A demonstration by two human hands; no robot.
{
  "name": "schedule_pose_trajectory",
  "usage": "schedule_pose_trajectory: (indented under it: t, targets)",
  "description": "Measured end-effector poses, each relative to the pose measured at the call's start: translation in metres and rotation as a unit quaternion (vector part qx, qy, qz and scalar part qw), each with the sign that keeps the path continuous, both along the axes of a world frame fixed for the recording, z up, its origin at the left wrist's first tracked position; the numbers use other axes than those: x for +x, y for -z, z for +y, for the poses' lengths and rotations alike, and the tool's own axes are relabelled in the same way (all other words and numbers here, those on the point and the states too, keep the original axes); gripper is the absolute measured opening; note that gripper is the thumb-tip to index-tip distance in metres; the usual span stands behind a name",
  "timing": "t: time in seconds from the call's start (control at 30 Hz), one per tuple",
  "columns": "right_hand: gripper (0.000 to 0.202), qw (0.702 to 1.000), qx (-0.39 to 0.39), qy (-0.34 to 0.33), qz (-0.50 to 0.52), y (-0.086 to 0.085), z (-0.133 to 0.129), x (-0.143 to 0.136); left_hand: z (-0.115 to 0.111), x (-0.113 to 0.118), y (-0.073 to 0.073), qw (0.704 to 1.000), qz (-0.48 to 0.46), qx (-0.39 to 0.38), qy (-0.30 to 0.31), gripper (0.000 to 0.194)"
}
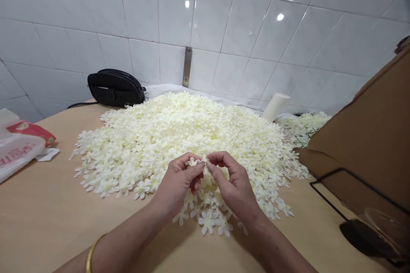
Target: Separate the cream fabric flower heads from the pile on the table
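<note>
A wide heap of cream-white artificial flowers (179, 123) is spread over the table. Just above its near edge, my left hand (184, 177) pinches artificial flowers (192, 162) between thumb and curled fingers. My right hand (232, 183) meets it from the right, thumb and index fingertip closed on a small white petal piece (205, 160) at the left fingertips. How the pieces between the fingertips join is too small to make out. Several loose blossoms (207, 220) lie on the table below both hands.
At the back left sits a black bag (115, 87); a red-and-white plastic package (24, 147) lies at the left edge. A white roll (276, 107) leans behind the heap. On the right are a cardboard box (361, 132) and a black metal frame (333, 170). A tiled wall (218, 17) bounds the back.
</note>
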State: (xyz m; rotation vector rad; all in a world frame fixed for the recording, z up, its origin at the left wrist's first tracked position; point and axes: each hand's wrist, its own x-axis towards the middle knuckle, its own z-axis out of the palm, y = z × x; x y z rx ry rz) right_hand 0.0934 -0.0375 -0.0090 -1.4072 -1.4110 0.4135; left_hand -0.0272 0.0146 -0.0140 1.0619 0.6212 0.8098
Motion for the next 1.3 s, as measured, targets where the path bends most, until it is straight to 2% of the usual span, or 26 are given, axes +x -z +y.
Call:
schedule_pose_trajectory:
  t: [0.1, 0.23, 0.33, 0.43, 0.67, 0.83, 0.93, 1.07, 1.3]
  targets:
    - [0.03, 1.0, -0.005, -0.021, 0.009, -0.001, 0.001, 0.001, -0.002, 0.001, 0.0, 0.998, 0.029, 0.054, 0.01, 0.013]
    - [0.016, 0.997, -0.018, -0.07, 0.001, -0.004, 0.0, 0.001, -0.003, 0.001, 0.002, 0.994, 0.067, 0.089, -0.003, 0.01]
    - [0.011, 0.999, -0.024, -0.038, 0.02, -0.005, -0.001, 0.002, -0.001, 0.001, 0.004, 0.993, 0.068, 0.091, -0.014, 0.015]
    - [0.015, 0.999, -0.04, -0.014, 0.022, -0.005, -0.001, 0.004, 0.0, 0.001, 0.005, 0.993, 0.071, 0.092, -0.02, 0.018]
    - [0.018, 0.999, -0.03, 0.025, 0.003, -0.004, 0.002, 0.01, -0.001, 0.001, 0.002, 0.994, 0.066, 0.081, 0.005, 0.021]
    - [0.02, 0.991, 0.005, 0.129, -0.019, 0.0, 0.009, 0.031, -0.002, 0.0, 0.0, 0.997, 0.062, 0.022, 0.039, 0.026]
    - [0.016, 0.981, 0.018, 0.185, -0.062, 0.006, 0.015, 0.045, -0.004, 0.0, -0.003, 0.997, 0.045, -0.018, 0.06, 0.022]
    - [0.016, 0.974, 0.011, 0.215, -0.068, 0.014, 0.021, 0.055, -0.004, 0.002, -0.005, 0.995, 0.025, -0.05, 0.079, 0.008]
    - [0.025, 0.967, 0.026, 0.253, -0.019, 0.016, 0.021, 0.059, 0.001, 0.003, 0.002, 0.996, 0.027, -0.025, 0.08, 0.023]
